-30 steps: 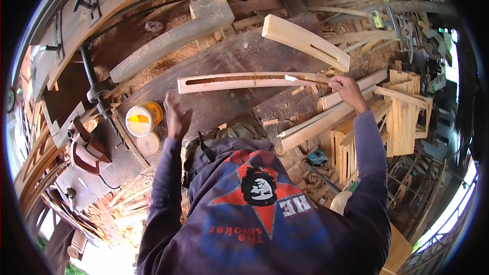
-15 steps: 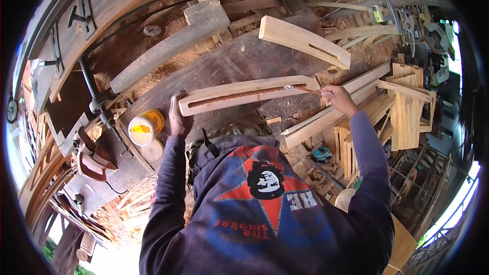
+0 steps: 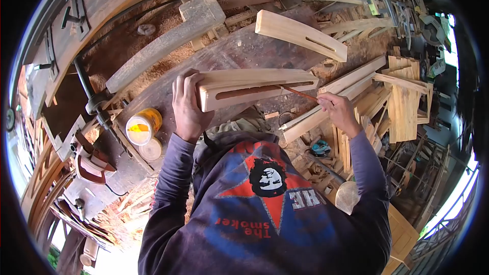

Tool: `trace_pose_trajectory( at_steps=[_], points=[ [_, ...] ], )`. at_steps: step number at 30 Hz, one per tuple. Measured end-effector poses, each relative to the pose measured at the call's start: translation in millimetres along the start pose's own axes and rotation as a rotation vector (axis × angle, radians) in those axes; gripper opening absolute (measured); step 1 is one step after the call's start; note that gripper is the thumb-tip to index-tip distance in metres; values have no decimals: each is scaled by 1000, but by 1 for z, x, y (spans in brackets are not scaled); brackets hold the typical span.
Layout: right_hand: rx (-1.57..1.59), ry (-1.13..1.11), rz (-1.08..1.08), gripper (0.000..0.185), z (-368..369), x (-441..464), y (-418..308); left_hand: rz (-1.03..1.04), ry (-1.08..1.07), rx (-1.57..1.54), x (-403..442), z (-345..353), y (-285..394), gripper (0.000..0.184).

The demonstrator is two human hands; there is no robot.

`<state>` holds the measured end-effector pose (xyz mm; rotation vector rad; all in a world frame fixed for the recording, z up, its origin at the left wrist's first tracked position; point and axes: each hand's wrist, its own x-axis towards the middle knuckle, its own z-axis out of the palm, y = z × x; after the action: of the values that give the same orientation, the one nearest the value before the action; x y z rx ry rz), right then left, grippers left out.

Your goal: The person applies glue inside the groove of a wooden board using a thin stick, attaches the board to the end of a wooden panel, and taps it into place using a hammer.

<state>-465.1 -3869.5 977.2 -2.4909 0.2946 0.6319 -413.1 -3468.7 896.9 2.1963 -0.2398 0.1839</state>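
My left hand is wrapped round the left end of a pale wooden piece, lifted and tilted so that its long slot faces me. A thin reddish-brown stick is pinched in my right hand, its far tip inside the slot near the right end. What is on the tip is hidden there. Beyond lies a second slotted wooden piece on the dark workbench. An open yellow tub stands left of my left hand, beside a round lid.
A power tool rests at the lower left. Long boards and stacked wood panels lie to the right. A curved grey beam crosses the upper left, with wood shavings around it.
The left end of the slotted piece has come up and tilted, with my left hand now further over it. The stick's tip has moved slightly left and deeper into the slot.
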Motion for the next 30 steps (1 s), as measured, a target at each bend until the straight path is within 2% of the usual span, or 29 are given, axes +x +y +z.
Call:
trace_pose_trajectory(
  at_steps=[2,4,5,7,10,14,20,22,28,30],
  points=[
    [5,41,-36,16,1,-10,-11,5,-8,4,1,0,9,60],
    [-171,181,-358,12,1,-18,-19,3,-7,16,1,-1,15,60],
    [-166,186,-352,12,-2,-22,-25,9,-13,16,1,-1,15,60],
    [-369,235,-546,17,-10,-28,-39,13,-25,31,0,-1,17,60],
    [-393,235,-600,17,-19,-39,-63,43,-24,44,2,-3,24,59],
    [-448,248,-585,19,-20,-50,-66,67,-14,27,1,0,25,59],
    [-461,220,-440,15,-30,-34,4,49,-30,19,-4,3,31,58],
    [-200,250,-264,12,-35,-30,30,59,-38,21,-4,5,32,58],
    [-160,180,-133,15,-16,-24,76,68,-117,8,-9,25,39,57],
    [-127,158,-109,15,-3,-23,94,13,-96,-68,-14,36,33,55]
  ],
)
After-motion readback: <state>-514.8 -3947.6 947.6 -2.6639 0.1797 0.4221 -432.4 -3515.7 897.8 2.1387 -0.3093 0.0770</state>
